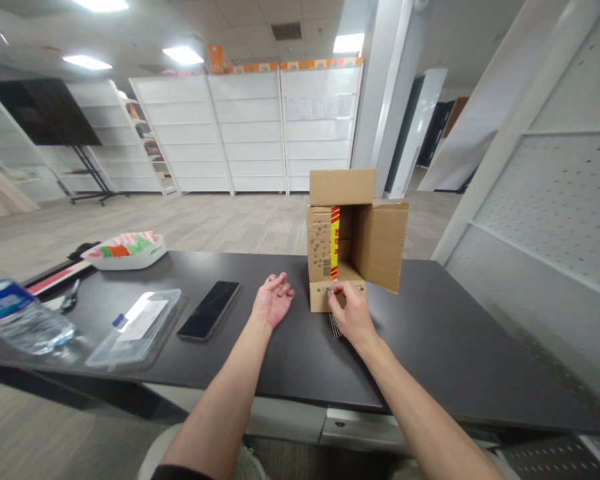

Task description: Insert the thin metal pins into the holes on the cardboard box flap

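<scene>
A cardboard box [319, 243] with its flaps spread stands on the desk, its opening facing me. Yellow and red tape runs down its front. Small grey round dots speckle the front panel, and a few more sit in a row on the lower flap [320, 301]. At that flap, the thumb and forefinger of my right hand [353, 312] are pinched together; what they hold is too small to name. Thin metallic rods [335, 326] show just under the flap beside this hand. Left of the box, my left hand [274, 300] rests palm up, fingers loosely curled and apart, holding nothing.
On the dark desk [290, 360] lie a black phone [209, 311] and a clear plastic case [136, 328]. Further left are a water bottle [20, 313] and a white basket [130, 260] with colourful packets. A perforated white panel [555, 200] stands along the right.
</scene>
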Demonstrator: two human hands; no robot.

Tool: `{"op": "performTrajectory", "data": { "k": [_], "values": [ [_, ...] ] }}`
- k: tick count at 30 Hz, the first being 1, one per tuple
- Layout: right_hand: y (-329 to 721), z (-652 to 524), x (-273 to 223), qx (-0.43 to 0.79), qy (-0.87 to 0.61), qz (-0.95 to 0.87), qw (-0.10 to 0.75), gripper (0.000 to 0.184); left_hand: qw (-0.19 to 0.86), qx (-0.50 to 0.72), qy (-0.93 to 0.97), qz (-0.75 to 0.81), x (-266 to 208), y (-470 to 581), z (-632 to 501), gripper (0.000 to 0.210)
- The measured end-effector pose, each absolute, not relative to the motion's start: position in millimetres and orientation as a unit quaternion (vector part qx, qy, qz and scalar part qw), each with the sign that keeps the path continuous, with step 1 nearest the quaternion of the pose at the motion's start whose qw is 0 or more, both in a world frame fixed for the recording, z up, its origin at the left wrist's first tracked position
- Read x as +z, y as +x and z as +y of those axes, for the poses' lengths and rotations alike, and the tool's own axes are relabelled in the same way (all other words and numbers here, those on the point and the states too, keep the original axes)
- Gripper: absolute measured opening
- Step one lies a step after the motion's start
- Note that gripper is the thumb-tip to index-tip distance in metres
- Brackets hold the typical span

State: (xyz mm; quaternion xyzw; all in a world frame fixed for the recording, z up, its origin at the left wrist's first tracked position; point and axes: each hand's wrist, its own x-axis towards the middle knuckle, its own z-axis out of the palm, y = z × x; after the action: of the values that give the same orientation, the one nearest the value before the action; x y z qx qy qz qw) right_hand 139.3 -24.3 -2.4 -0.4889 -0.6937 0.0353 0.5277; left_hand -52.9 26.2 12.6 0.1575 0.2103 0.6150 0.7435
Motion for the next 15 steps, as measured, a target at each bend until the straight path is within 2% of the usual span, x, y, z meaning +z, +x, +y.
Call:
{"op": "performTrajectory", "data": {
  "k": [15],
  "values": [
    [139.4,-21.7,-0.9,0.027,-0.493,-0.697,0.52,0.006,0.74,0.616,0.163,0.215,13.7,-52.7,25.6,0.027]
  ]
}}
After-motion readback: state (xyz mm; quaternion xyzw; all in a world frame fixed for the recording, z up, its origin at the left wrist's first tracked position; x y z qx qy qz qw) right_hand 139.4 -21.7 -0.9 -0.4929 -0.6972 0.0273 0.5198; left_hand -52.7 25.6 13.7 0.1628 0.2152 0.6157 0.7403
